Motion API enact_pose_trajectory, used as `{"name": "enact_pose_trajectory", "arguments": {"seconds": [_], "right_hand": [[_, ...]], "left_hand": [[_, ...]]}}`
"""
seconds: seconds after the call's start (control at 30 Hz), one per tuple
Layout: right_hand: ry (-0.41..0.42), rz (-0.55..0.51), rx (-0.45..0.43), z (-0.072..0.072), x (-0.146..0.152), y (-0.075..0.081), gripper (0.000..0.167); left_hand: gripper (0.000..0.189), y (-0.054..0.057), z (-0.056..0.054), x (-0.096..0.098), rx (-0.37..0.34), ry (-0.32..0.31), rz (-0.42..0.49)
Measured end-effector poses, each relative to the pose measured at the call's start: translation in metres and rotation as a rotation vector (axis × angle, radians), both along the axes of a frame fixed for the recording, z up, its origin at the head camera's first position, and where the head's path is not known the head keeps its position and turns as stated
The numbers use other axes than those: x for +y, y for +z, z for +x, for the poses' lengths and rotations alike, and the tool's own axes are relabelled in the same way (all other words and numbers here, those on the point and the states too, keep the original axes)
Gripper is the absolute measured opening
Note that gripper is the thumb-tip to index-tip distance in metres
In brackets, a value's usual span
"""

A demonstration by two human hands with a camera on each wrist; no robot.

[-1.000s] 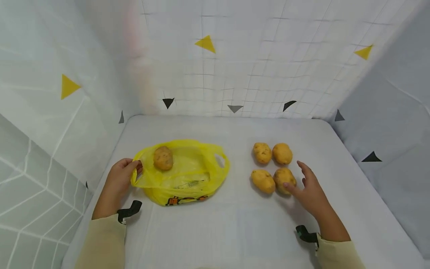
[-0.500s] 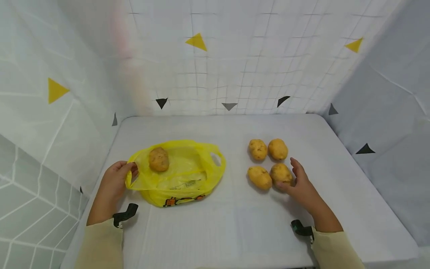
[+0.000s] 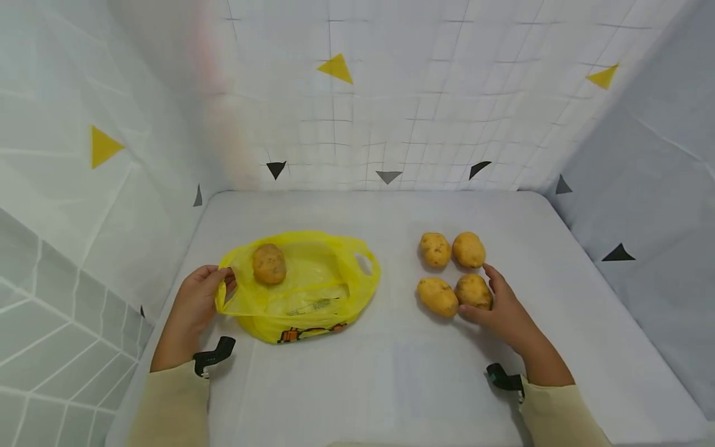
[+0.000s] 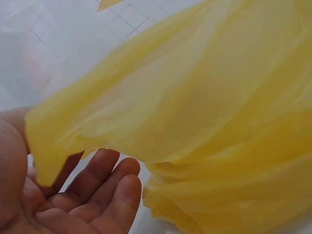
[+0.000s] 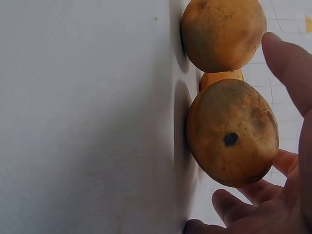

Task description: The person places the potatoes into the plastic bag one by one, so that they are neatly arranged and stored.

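Note:
A yellow plastic bag (image 3: 307,304) lies spread on the table with its mouth open upward. Inside, toward its left end, sits one potato (image 3: 269,264). My left hand (image 3: 195,298) pinches the bag's left edge between thumb and fingers; in the left wrist view, the other fingers (image 4: 122,195) are loosely bent below the plastic. My right hand (image 3: 505,316) is around the near right potato (image 3: 475,292) of a group on the table. In the right wrist view, fingers reach behind this dark-spotted potato (image 5: 234,136), while the thumb (image 5: 287,63) stands apart from it.
Three other potatoes are grouped there: near left (image 3: 437,297), far left (image 3: 435,249) and far right (image 3: 469,249). A white table (image 3: 357,385) bears everything. White sheets with yellow and dark triangles stand behind and at both sides.
My right hand has come in closer around the near right potato, its thumb moving to the gap beside the near left one. The left hand keeps its hold on the bag.

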State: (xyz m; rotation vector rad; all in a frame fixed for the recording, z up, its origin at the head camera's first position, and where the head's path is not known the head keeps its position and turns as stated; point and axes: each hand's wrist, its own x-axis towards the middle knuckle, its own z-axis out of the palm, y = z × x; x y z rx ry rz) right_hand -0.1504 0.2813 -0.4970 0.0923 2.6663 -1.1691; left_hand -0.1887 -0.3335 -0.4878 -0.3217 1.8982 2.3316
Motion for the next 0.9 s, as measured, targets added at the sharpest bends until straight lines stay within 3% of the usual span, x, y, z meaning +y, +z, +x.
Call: {"name": "enact_pose_trajectory", "arguments": {"seconds": [0.33,0.6,0.9], "right_hand": [[0.004,0.025,-0.007,-0.0031,0.0030,-0.0028,0.130],[0.019,0.063,-0.033,-0.0025,0.0022,-0.0040,0.126],[0.035,0.115,-0.029,-0.0030,-0.0012,-0.0005,0.121]], "left_hand": [[0.024,0.0010,0.0006,0.0039,0.014,0.007,-0.047],[0.026,0.0003,0.0005,0.0028,-0.004,0.010,-0.051],[0.026,0.0022,-0.0010,0.0036,-0.032,0.013,-0.114]]}}
